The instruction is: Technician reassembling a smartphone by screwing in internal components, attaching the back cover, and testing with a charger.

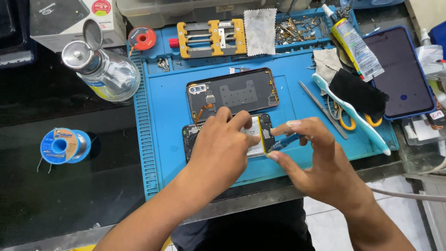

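An opened phone body (263, 130) with a silver battery lies on the blue work mat (167, 116). My left hand (223, 144) presses down on it, covering most of it. My right hand (306, 153) pinches a small blue-handled tool (284, 141) whose tip touches the phone's right edge. Just behind lies the phone's dark back cover (234, 95), inner side up, with an orange flex cable.
At the left are a glass bottle with a metal pump top (104, 69) and a blue solder spool (62, 145). A yellow clamp jig (211, 38), grey cloth, tweezers (320, 108), toothbrush (353, 114), scissors, glue tube (355, 44) and another phone (402, 74) lie behind and right.
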